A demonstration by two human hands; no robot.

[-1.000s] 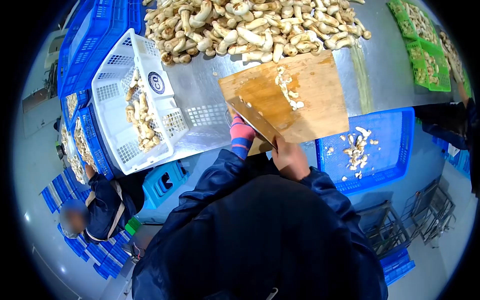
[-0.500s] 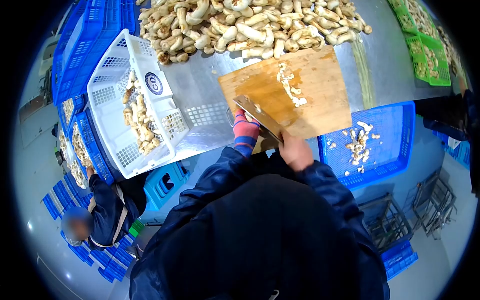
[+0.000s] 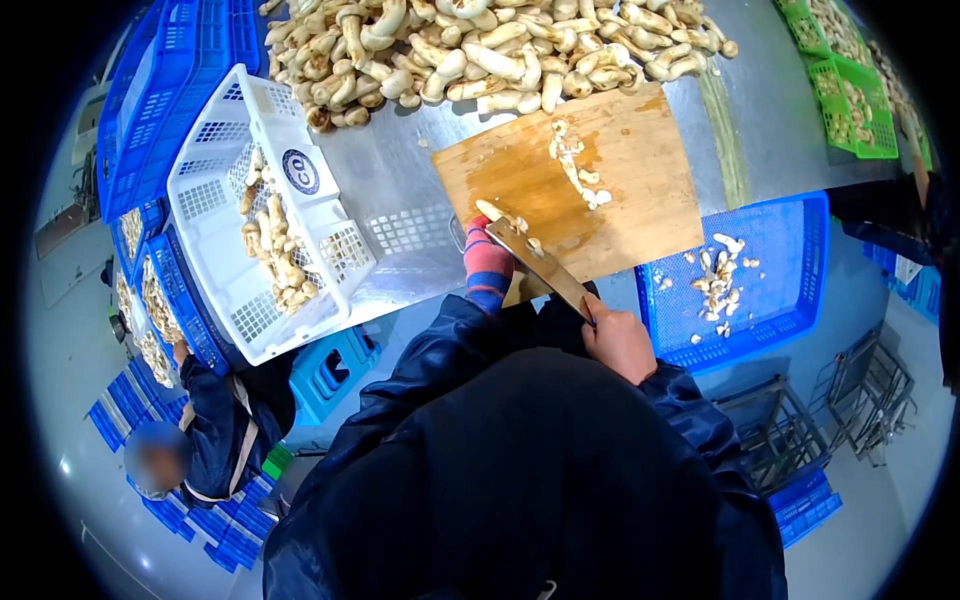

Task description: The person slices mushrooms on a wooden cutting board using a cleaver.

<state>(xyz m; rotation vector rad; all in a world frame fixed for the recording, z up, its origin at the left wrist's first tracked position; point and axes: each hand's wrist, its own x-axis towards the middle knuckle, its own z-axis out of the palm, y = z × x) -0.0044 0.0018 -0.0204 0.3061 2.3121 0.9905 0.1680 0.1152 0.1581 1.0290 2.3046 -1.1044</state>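
Observation:
My right hand [image 3: 618,342] is closed round the handle of a wide-bladed knife [image 3: 540,264], whose blade slants up and left over the near edge of a wooden board [image 3: 640,150]. My left hand [image 3: 487,262], in a pink and blue striped glove, is closed at the board's near left edge. It holds a mushroom [image 3: 489,210], whose pale end shows beyond the blade tip. Small slices lie on and beside the blade. A line of cut pieces [image 3: 572,165] rests on the board's far part.
A mushroom pile [image 3: 480,55] covers the far side of the metal table [image 3: 395,160]. A white basket [image 3: 205,255] stands left, a blue crate [image 3: 780,260] right, green baskets [image 3: 880,130] far right. Another person [image 3: 215,430] is at lower left.
My right hand has moved right and slightly toward me, drawing the knife with it. More of the mushroom's pale end shows past the blade, and slices now lie near the blade's middle.

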